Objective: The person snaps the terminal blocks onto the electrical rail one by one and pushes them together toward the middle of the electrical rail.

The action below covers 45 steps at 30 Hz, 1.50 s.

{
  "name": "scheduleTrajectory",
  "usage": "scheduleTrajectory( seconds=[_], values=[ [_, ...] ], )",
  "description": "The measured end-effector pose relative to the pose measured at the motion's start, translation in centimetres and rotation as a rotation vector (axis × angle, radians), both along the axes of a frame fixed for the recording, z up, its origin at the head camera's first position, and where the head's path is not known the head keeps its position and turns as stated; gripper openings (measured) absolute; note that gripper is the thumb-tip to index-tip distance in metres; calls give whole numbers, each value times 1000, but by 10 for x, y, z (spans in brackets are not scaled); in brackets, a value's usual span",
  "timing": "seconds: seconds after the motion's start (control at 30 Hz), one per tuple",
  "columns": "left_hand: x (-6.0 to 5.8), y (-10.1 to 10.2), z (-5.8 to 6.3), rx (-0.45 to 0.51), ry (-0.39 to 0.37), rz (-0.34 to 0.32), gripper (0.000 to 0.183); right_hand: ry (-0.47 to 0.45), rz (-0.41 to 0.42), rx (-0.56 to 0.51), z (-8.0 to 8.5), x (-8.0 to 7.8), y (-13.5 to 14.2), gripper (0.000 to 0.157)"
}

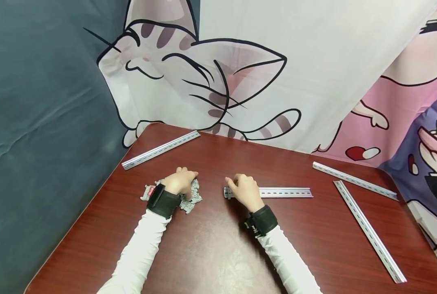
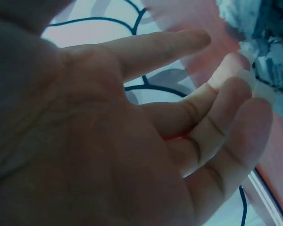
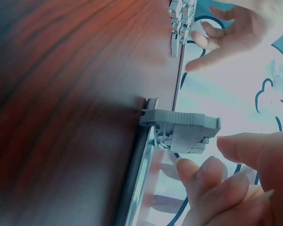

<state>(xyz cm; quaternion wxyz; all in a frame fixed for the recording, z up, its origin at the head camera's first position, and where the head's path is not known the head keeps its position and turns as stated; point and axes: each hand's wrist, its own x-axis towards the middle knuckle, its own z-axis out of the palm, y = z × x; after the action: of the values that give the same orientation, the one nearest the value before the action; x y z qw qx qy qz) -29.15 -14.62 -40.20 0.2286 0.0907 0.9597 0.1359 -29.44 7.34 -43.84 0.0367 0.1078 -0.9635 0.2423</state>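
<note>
Metal rail (image 1: pixel 286 192), one of four, lies at the middle of one brown table (image 1: pixel 196 253). Three other rails (image 1: pixel 161 150): one far left, two at right. Two hands: left hand (image 1: pixel 179 182) over one heap of grey blocks (image 1: pixel 195 191), fingers loosely bent, no grip seen; blocks overlap, uncountable. Right hand (image 1: pixel 247 192) above the middle rail, thumb and forefinger parted, not pinching. One single block (image 3: pixel 186 129) stands on that rail's left end, just beside the fingertips; contact unclear.
</note>
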Motion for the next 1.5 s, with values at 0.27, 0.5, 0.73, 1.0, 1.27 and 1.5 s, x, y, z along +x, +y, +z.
scheduleTrajectory(
  seconds=[0.27,0.5,0.73,1.0,1.27,1.5],
  values=[
    [-4,3,-6,-14,4,-16,85,0,-8,-10,6,-3,6,36],
    [-5,3,-3,65,96,-46,81,9,-5,-14,7,-2,6,34],
    [-4,16,-6,147,259,-149,78,13,38,-44,7,2,3,35],
    [-1,38,-15,243,458,-262,73,8,97,-150,9,1,3,35],
    [3,51,-16,278,519,-306,71,-28,105,-198,11,-2,5,27],
    [5,54,-13,221,449,-286,80,-63,44,-242,16,-7,22,24]
  ],
)
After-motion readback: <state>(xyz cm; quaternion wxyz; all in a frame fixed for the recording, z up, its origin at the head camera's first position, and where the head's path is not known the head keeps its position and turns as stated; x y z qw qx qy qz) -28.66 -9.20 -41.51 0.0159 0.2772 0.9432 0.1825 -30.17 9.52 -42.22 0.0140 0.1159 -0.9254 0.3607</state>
